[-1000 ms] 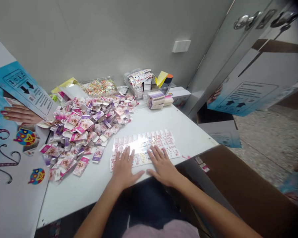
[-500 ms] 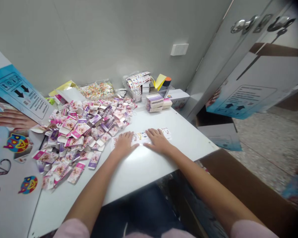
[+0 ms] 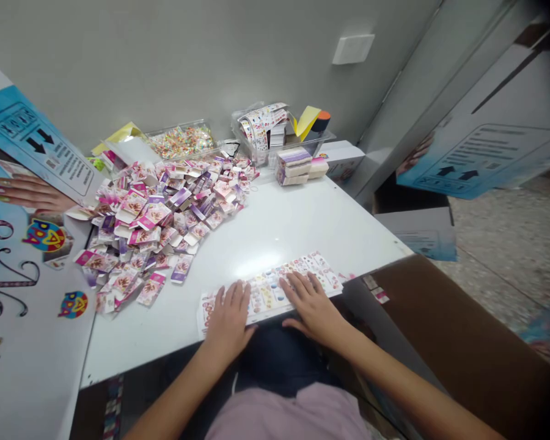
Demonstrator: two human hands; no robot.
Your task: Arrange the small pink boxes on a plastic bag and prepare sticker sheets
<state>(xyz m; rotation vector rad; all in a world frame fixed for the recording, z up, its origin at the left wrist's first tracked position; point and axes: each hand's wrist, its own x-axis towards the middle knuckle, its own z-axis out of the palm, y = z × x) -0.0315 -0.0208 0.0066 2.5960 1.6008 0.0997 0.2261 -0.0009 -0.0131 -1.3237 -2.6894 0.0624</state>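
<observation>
A long white sticker sheet (image 3: 264, 292), printed with rows of small colourful designs, lies flat along the front edge of the white table (image 3: 293, 226). My left hand (image 3: 231, 318) rests on its left part, fingers stretched out and thumb pointing right. On its right part my right hand (image 3: 309, 302) lies flat with the fingers spread. Both thumbs reach past the table's edge. Left of the hands is a big heap of small pink and purple cardboard boxes (image 3: 160, 220), many with open flaps.
Along the wall stand a clear tray of colourful small pieces (image 3: 183, 140), a clear bin with sticker strips (image 3: 261, 125) and a stack of small cartons (image 3: 293, 165). A large printed carton (image 3: 41, 305) borders the left side; a brown carton (image 3: 449, 330) is below right.
Both hands have drawn the sticker sheet toward me, from the middle of the table to its front edge. More of the sheet now shows. The camera view has shifted too.
</observation>
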